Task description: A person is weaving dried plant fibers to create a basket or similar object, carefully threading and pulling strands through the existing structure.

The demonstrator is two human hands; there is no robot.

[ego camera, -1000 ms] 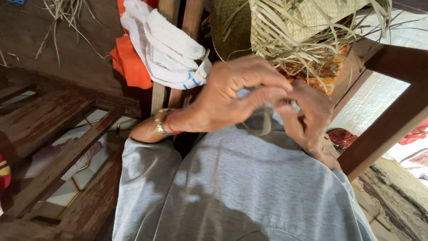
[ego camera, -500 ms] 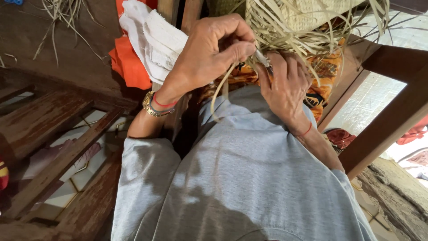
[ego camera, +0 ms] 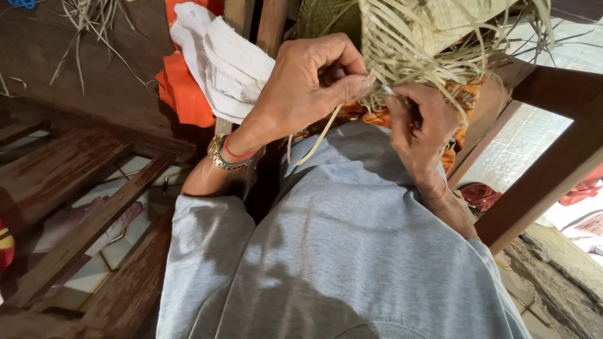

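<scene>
Both hands are sitting higher than a moment ago, now against the woven basket's (ego camera: 433, 25) loose fringe. The left hand (ego camera: 308, 88) is pinching a pale strip (ego camera: 314, 135); the right hand (ego camera: 421, 125) is seemingly gripping strands just beside it.

left hand (ego camera: 308, 88) pinches straw strip (ego camera: 314, 141) | right hand (ego camera: 421, 125) at woven basket (ego camera: 440, 25)
</scene>
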